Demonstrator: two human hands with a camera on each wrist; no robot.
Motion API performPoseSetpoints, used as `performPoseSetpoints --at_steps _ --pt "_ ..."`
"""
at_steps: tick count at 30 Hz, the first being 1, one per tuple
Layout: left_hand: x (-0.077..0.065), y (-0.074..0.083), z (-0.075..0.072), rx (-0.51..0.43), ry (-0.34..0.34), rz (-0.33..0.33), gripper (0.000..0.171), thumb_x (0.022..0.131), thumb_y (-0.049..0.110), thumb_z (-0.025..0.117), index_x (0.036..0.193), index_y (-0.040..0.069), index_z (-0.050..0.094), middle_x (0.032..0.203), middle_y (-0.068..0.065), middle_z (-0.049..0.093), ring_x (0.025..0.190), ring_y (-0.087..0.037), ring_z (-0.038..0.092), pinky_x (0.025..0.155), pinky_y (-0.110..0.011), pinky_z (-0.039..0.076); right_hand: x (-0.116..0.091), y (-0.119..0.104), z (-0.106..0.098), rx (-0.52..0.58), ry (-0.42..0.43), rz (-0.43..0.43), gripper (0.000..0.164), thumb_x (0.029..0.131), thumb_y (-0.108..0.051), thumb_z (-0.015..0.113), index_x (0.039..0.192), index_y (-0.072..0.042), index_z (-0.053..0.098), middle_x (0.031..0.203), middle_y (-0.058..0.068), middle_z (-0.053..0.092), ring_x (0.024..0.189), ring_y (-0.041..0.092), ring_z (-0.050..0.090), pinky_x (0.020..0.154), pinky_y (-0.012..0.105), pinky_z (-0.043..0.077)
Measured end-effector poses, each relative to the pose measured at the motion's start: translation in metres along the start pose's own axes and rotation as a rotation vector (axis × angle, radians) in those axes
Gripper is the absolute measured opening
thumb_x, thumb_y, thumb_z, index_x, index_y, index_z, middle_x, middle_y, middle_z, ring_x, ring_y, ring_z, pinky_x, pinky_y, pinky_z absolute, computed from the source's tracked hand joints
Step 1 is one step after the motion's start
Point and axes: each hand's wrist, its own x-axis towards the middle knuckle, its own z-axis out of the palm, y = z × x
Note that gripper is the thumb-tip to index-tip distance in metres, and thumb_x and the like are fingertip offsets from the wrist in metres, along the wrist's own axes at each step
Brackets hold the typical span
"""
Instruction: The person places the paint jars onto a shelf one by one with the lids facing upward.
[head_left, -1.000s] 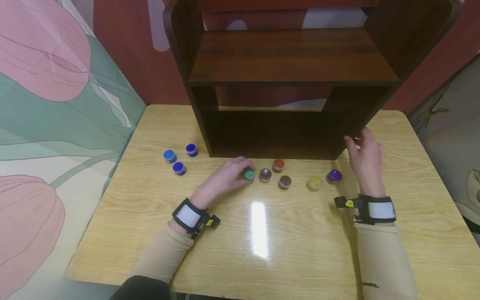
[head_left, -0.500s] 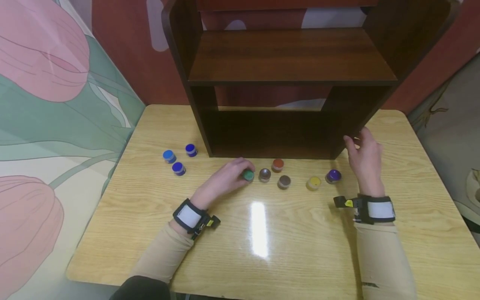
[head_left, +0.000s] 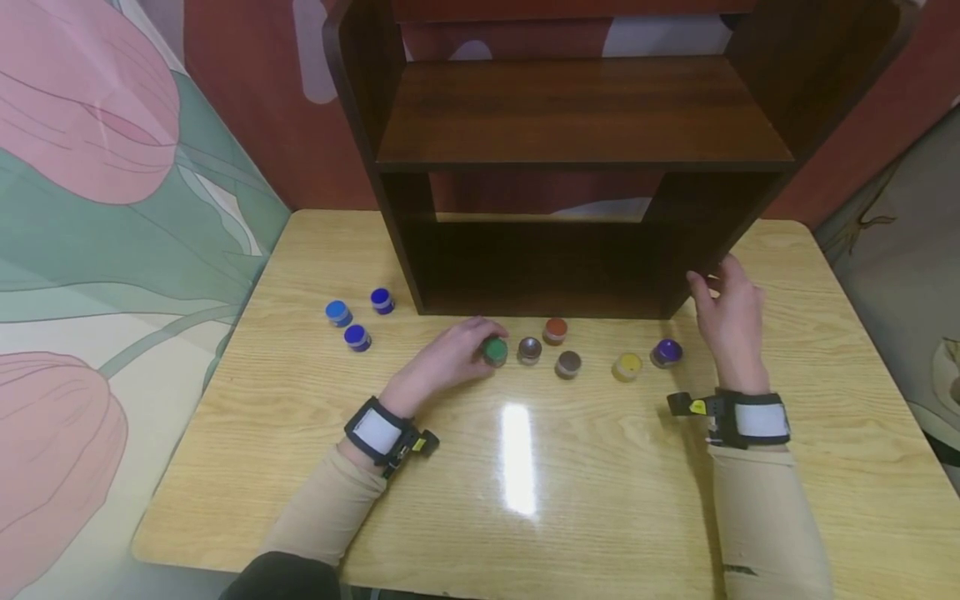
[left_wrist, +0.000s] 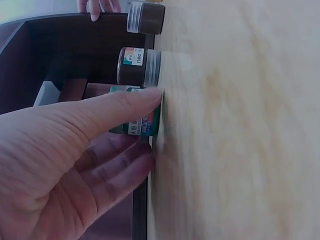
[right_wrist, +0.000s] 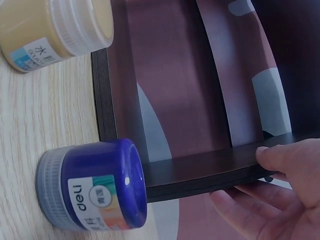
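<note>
My left hand [head_left: 453, 354] grips a small green paint jar [head_left: 495, 352] on the table, just in front of the bookshelf. In the left wrist view the thumb lies across the near side of the green jar [left_wrist: 142, 125], fingers round the far side. My right hand [head_left: 733, 333] holds the front edge of the dark wooden bookshelf [head_left: 585, 112] by its right side panel, thumb inside, fingers outside. A purple paint jar [right_wrist: 100, 187] stands lid-down close to that hand. Right of the green jar is a jar [head_left: 529, 351] with a dark greyish top.
Also on the table [head_left: 600, 500] stand a red-orange jar [head_left: 556, 331], a brown jar [head_left: 568, 364] and a yellow jar [head_left: 627, 367]. Three blue jars [head_left: 357, 337] group at the left. A patterned wall [head_left: 255, 108] lies behind and left.
The green jar has shifted very slightly left and toward me in my left hand, and more of its top shows. My right hand and the bookshelf have stayed put.
</note>
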Motion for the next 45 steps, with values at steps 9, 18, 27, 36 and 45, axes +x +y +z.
performPoseSetpoints --at_steps 9,18,27,36,45 --pt "-0.0023 0.0014 -0.0051 0.125 -0.036 -0.051 0.068 0.079 0.031 0.084 0.138 0.014 0.056 0.136 -0.005 0.063 0.125 -0.022 0.06 0.108 -0.037 0.05 0.0005 -0.0005 -0.0005 -0.002 -0.002 -0.01 0.039 0.103 -0.028 0.053 0.133 -0.002 0.055 0.131 0.024 0.064 0.116 0.045 0.064 0.094 0.058 0.054" --pt "-0.0006 0.0046 -0.0015 0.06 -0.011 -0.014 0.058 0.083 0.023 0.08 0.136 0.013 0.058 0.13 -0.004 0.066 0.116 -0.018 0.064 0.102 -0.032 0.054 0.0009 -0.0006 -0.0008 0.001 -0.016 -0.001 0.042 0.103 -0.03 0.053 0.136 -0.005 0.054 0.134 0.022 0.063 0.118 0.044 0.064 0.095 0.058 0.054" --pt "-0.0003 0.0038 0.0009 -0.02 0.0 -0.023 0.052 0.082 0.015 0.081 0.13 0.01 0.061 0.124 -0.005 0.068 0.115 -0.018 0.065 0.103 -0.031 0.054 -0.0001 0.0006 -0.0009 0.017 -0.017 -0.003 0.042 0.102 -0.031 0.054 0.136 -0.005 0.055 0.134 0.022 0.063 0.117 0.044 0.064 0.094 0.057 0.054" --pt "0.0014 -0.0008 0.0033 -0.079 -0.001 -0.046 0.044 0.084 0.016 0.08 0.124 0.01 0.064 0.116 -0.002 0.07 0.11 -0.016 0.065 0.099 -0.03 0.055 0.001 0.0064 -0.0004 0.024 -0.016 -0.012 0.042 0.102 -0.032 0.055 0.135 -0.007 0.056 0.133 0.02 0.064 0.116 0.042 0.065 0.091 0.056 0.055" --pt "0.0032 -0.0014 0.0001 -0.101 -0.005 -0.058 0.042 0.084 0.018 0.08 0.122 0.013 0.066 0.118 -0.001 0.07 0.113 -0.017 0.064 0.103 -0.034 0.053 0.0013 0.0045 -0.0008 0.01 -0.008 -0.009 0.041 0.102 -0.032 0.055 0.135 -0.007 0.056 0.133 0.019 0.065 0.116 0.04 0.066 0.092 0.055 0.055"
